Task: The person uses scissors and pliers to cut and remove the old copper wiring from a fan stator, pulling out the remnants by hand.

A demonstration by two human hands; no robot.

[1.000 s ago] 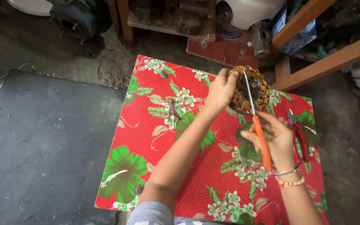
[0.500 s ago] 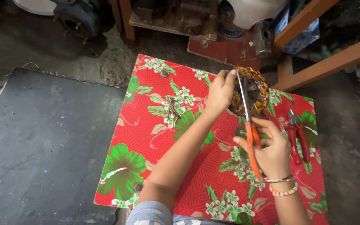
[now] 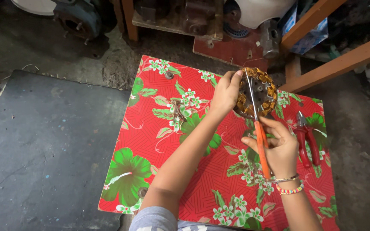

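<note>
The left hand (image 3: 224, 93) gripped the near-left rim of a round motor stator wound with amber-brown copper coils (image 3: 257, 91), fingers curled tightly over its edge. The stator rested at the far edge of a low table covered in red oilcloth printed with green leaves and white flowers (image 3: 159, 141). The right hand (image 3: 278, 149) was closed around the orange handle of a long thin-bladed screwdriver (image 3: 258, 128), whose metal shaft reached up across the stator's centre. Red-handled pliers (image 3: 307, 137) lay on the cloth just right of that hand, apart from it.
</note>
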